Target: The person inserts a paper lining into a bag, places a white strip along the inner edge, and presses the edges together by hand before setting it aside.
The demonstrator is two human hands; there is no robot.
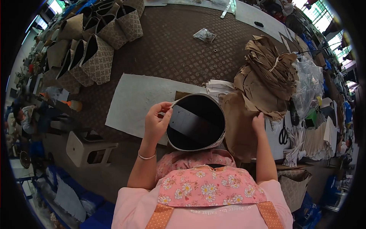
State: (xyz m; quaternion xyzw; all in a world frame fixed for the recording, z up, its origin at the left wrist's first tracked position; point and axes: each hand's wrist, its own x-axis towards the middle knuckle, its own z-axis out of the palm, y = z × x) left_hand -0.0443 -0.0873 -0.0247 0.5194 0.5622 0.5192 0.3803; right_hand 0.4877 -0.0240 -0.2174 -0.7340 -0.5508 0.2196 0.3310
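My left hand [157, 118] pinches the rim of an open bag [219, 145] with a black lining, held upright against my lap at the table's edge. Inside the bag lies a flat dark grey panel [194, 124] with small marks on it. My right hand [258, 121] is closed at the edge of a sheet of brown paper [240, 124] beside the bag; its fingertips are partly hidden. Just beyond that hand is a heap of crumpled brown paper [263, 78]. A white stack of tags or slips [220, 87] sits behind the bag.
Patterned bags [95, 63] stand in rows at the far left. A pale sheet [139, 99] lies left of the bag. Black scissors [283, 135], bundled white strips [294, 147] and clear plastic [308, 82] are on the right. A plastic stool [89, 149] stands left; another person [28, 118] sits beyond.
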